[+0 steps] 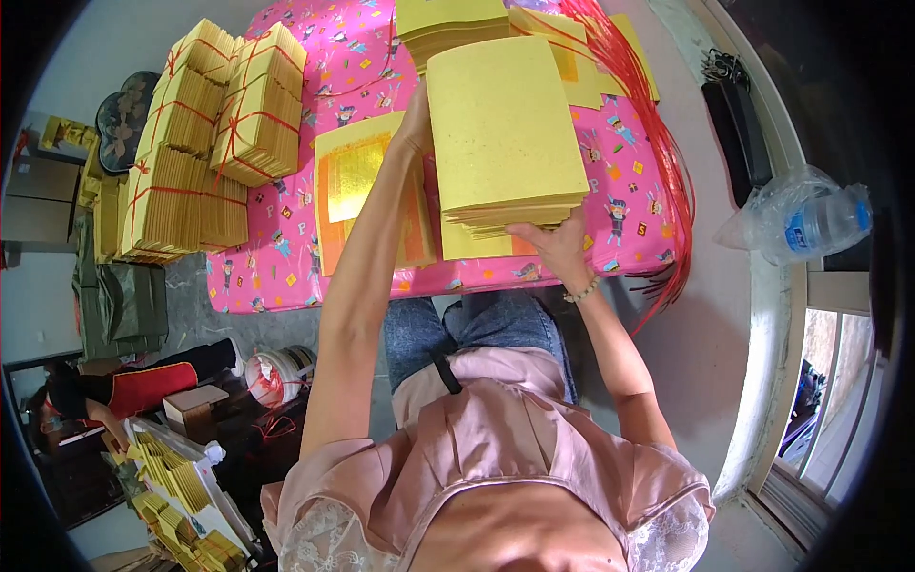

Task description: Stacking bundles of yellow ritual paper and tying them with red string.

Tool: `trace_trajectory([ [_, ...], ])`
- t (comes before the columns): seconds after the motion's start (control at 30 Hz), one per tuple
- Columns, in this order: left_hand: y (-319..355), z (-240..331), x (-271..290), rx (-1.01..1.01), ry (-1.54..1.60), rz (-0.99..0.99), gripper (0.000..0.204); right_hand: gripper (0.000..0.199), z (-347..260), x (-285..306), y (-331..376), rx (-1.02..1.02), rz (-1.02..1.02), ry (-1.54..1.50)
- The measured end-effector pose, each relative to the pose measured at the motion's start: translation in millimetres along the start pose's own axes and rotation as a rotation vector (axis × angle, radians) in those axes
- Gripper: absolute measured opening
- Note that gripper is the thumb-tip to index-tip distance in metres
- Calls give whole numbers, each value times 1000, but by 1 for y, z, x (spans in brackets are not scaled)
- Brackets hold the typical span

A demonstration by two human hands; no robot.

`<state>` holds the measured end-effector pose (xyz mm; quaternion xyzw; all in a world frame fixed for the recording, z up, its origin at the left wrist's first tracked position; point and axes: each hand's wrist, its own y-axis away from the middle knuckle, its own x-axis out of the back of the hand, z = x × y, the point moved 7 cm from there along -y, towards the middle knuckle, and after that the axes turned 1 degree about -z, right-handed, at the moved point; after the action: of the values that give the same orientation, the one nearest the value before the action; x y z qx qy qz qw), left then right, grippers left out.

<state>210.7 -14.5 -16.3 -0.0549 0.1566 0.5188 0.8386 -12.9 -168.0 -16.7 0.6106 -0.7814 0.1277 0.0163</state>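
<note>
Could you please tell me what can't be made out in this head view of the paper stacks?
- Left hand: fingers hidden behind the held stack.
- Right hand: fingertips tucked under that stack, so its grip is unclear.
- Far stack: cut off by the top edge.
- Gold-foil sheets: partly covered by the left forearm.
- Bottle: inside a bag, distorted near the rim.

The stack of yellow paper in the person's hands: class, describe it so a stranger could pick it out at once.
Start at the pink patterned table. Above its near edge, the left hand and right hand hold a loose stack of plain yellow sheets. Unlike the bundles at the table's left, no red string binds it.
</note>
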Motion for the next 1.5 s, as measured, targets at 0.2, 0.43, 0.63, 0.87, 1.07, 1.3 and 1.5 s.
trace_trajectory([
  [0.2, 8, 6, -19, -55, -54, -19, 61, 107, -4, 2, 0, -37, -5, -115],
  [0.43, 21, 10, -34, -82, 78, -12, 62, 87, -34, 27, 10, 317, 13, -11],
  [0.63, 32, 25, -31, -59, 128, 115, 61, 31, -21, 105, -28, 307, 353, 536],
  [0.87, 57, 29, -29, -5, 188, 280, 61, 25, 32, 183, -121, 256, 387, 1115],
  [1.07, 60, 36, 1, -56, -49, 366, 61, 16, 64, 195, -155, 138, 329, 1269],
  [1.3, 76, 64, 13, -274, -117, 333, 60, 20, 37, 205, -142, 194, 443, 1055],
  [1.5, 84, 85, 8, -306, -186, 348, 60, 20, 13, 213, -131, 227, 520, 940],
])
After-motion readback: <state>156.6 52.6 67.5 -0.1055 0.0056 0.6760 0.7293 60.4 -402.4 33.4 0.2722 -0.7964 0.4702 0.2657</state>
